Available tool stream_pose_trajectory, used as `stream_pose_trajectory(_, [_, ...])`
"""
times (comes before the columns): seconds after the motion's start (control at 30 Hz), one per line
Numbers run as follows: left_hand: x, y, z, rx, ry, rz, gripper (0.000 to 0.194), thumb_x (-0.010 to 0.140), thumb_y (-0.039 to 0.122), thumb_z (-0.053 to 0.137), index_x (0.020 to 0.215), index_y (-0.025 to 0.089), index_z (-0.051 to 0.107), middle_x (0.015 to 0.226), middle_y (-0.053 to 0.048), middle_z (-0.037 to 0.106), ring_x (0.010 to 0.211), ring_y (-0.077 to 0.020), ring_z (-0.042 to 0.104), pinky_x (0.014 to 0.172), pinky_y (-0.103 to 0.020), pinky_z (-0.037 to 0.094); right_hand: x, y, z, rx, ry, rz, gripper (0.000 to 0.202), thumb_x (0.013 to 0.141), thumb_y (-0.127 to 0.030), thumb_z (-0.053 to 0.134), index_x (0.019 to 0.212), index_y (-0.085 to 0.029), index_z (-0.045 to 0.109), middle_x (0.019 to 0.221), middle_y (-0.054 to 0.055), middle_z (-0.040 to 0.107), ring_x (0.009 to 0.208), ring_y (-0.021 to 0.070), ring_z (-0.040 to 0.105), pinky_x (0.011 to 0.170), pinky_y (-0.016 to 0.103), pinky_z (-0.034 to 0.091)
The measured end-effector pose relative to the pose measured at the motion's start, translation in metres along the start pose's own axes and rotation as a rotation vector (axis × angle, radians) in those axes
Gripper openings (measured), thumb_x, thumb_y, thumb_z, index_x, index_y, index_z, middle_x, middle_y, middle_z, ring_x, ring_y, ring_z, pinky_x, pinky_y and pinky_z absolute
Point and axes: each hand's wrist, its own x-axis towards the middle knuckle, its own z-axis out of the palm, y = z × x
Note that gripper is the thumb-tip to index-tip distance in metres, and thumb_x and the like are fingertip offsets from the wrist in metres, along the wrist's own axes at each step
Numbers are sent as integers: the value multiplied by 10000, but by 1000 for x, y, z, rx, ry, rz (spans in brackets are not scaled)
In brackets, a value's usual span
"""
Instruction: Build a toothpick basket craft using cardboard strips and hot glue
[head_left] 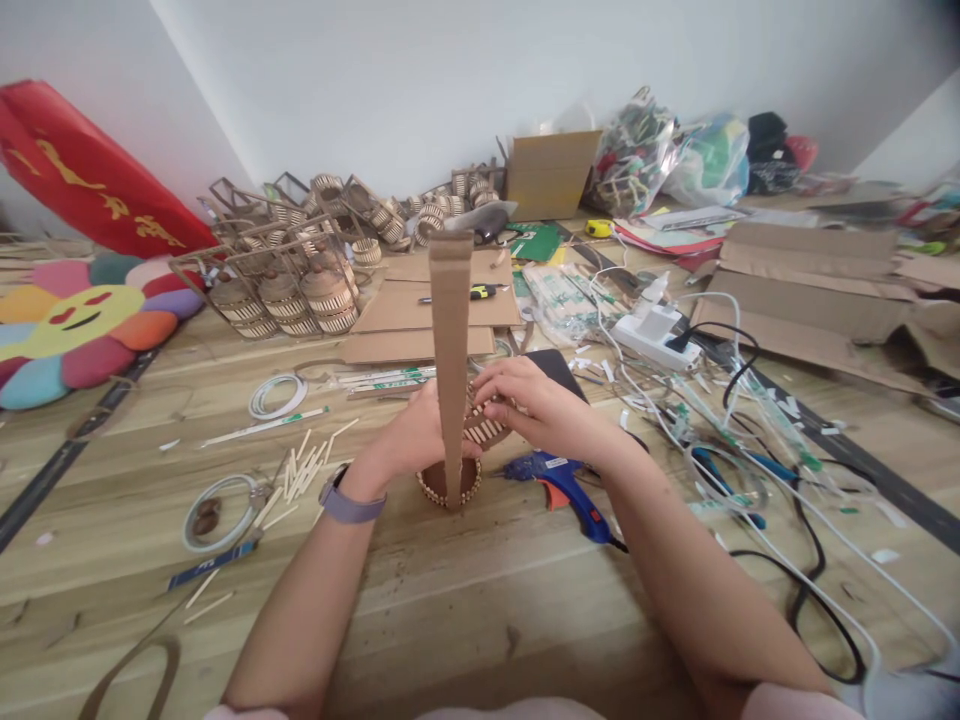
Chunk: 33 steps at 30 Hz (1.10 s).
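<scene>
A small round cardboard piece lined with pale sticks point(486, 428) is tilted between my hands. Curled around its right and upper side are the fingers of my right hand point(536, 400). My left hand point(414, 432), with a watch on its wrist, grips it from the left; most of those fingers are hidden by a tall cardboard strip point(451, 350). That strip stands upright at a round cardboard base with a stick-lined rim point(431, 492), directly below my hands. Right of the base lies a blue hot glue gun point(562, 485) with an orange trigger.
Loose sticks point(300, 470) and tape rolls point(219, 512) lie to the left. Finished stick-covered cardboard baskets point(292, 295) stand behind, near cardboard sheets point(405, 310) with a utility knife point(487, 292). On the right are a power strip point(660, 335) and tangled cables point(806, 540).
</scene>
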Motion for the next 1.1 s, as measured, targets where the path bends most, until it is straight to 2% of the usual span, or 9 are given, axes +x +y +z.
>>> stream_pose_trajectory(0.1, [-3,-2,0,-51,71,-12,137,759,337,708,772,207,667,880,-25,636,986,-262,485,931,-406,415,-7,-4,-4,-78,181,116,184,949,-261,514,1112,-220,589,1201,105,619,1192,244,524,1020,436,404])
stream_pose_trajectory(0.2, [-6,0,-2,-113,133,-36,211,784,375,661,685,194,619,840,-36,612,970,-257,491,894,-381,440,-26,-11,-11,-206,265,295,170,948,-314,495,1018,-205,605,1029,91,665,1028,244,608,895,378,462])
stream_pose_trajectory(0.3, [-8,3,-1,-162,195,-55,236,786,396,646,673,196,592,801,-36,588,952,-253,497,844,-360,463,-57,-22,-9,-347,58,587,269,950,-371,473,765,-211,585,744,47,662,737,220,646,653,311,445])
stream_pose_trajectory(0.4, [-6,2,6,-185,242,-50,231,804,375,630,662,200,575,773,-31,585,954,-254,503,846,-366,466,-91,-30,7,-437,-248,825,278,912,-411,536,727,-209,586,737,69,684,660,235,660,573,305,409])
stream_pose_trajectory(0.5, [-2,-2,14,-199,261,-82,196,799,353,643,695,197,586,820,-38,599,957,-256,517,848,-376,470,-116,-26,31,-473,-189,890,215,843,-377,630,925,-178,618,907,117,711,797,279,697,651,325,467])
stream_pose_trajectory(0.63, [-2,-3,19,-219,264,-99,143,801,318,645,734,199,605,876,-43,615,976,-261,531,873,-394,468,-134,-9,49,-457,-76,826,257,787,-286,634,1001,-143,631,945,167,710,886,336,684,764,415,502])
stream_pose_trajectory(0.8, [-13,0,19,-202,296,-82,139,843,339,629,816,203,640,877,-46,618,994,-265,520,890,-399,464,-137,-2,36,-199,133,708,160,755,-317,590,871,-209,613,831,93,691,803,284,655,722,397,515])
stream_pose_trajectory(0.93, [-17,3,16,-162,279,-131,160,845,347,644,808,191,631,878,-57,608,987,-269,522,861,-394,479,-130,-14,17,151,300,843,281,697,-433,671,883,-228,624,744,32,680,668,230,608,616,342,496])
stream_pose_trajectory(1.1, [-6,5,18,-194,190,-92,189,838,370,665,773,195,633,938,-60,629,1039,-278,513,914,-404,467,-129,-23,7,646,350,1002,436,571,-542,840,817,-200,727,800,66,717,749,242,640,705,353,514])
